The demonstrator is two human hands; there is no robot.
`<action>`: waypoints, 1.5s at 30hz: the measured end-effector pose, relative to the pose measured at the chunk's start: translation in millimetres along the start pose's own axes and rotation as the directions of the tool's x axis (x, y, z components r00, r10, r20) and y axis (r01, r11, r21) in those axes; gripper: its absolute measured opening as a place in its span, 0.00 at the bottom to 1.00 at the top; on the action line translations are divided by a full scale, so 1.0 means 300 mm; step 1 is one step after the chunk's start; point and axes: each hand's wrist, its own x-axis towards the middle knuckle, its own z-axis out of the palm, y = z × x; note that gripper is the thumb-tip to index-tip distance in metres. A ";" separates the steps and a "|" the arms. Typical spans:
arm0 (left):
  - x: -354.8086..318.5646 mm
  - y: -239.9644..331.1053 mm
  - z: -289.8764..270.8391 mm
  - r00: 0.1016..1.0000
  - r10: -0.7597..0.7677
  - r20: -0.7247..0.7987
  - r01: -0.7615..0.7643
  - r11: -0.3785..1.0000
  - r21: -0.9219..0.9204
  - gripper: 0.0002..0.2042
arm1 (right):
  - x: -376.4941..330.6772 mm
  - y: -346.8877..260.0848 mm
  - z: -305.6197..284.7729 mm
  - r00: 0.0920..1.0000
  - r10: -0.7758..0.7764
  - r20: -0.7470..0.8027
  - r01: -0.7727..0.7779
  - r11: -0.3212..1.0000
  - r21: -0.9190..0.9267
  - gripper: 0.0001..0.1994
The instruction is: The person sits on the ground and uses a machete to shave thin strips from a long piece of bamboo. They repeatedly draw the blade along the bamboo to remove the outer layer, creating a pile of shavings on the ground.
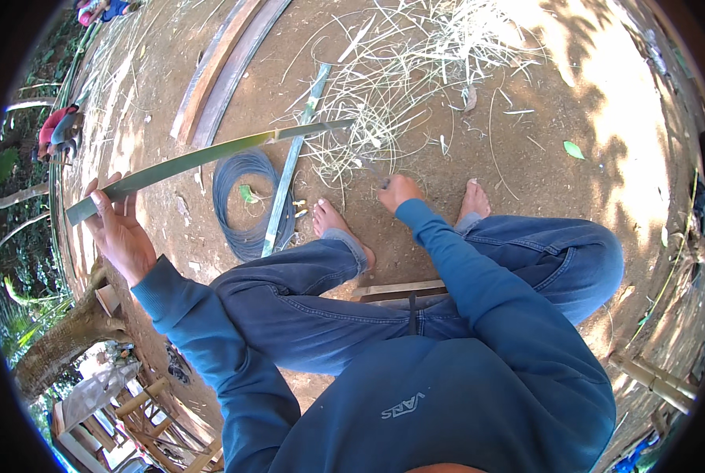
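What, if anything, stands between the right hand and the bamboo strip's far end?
Nothing visible blocks the right hand from the bamboo strip; pale shavings lie on the ground. The left hand holds the strip's other end.

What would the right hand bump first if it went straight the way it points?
Probably the pale shavings, though it's hard to tell how high above them the right hand is.

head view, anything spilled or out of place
The shavings lie strewn in a loose tangle on the ground, untidy, unlike the neat coil. The slat crosses the coil's right side at a slant. The strip in the left hand shows no obvious damage.
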 end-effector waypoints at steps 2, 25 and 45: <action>-0.007 0.004 0.021 1.000 -0.008 0.028 0.008 1.000 0.018 0.18 | -0.041 -0.104 -0.024 0.977 -0.205 -0.054 0.207 0.978 0.036 0.15; -0.002 -0.003 -0.009 1.000 0.000 0.023 0.000 1.000 0.019 0.14 | 0.079 0.078 -0.026 0.993 0.094 0.068 -0.094 0.996 0.002 0.19; -0.024 0.021 0.028 0.996 0.060 0.067 -0.066 0.994 0.085 0.16 | -0.163 -0.292 -0.132 0.891 -0.449 -0.059 0.451 0.868 0.206 0.12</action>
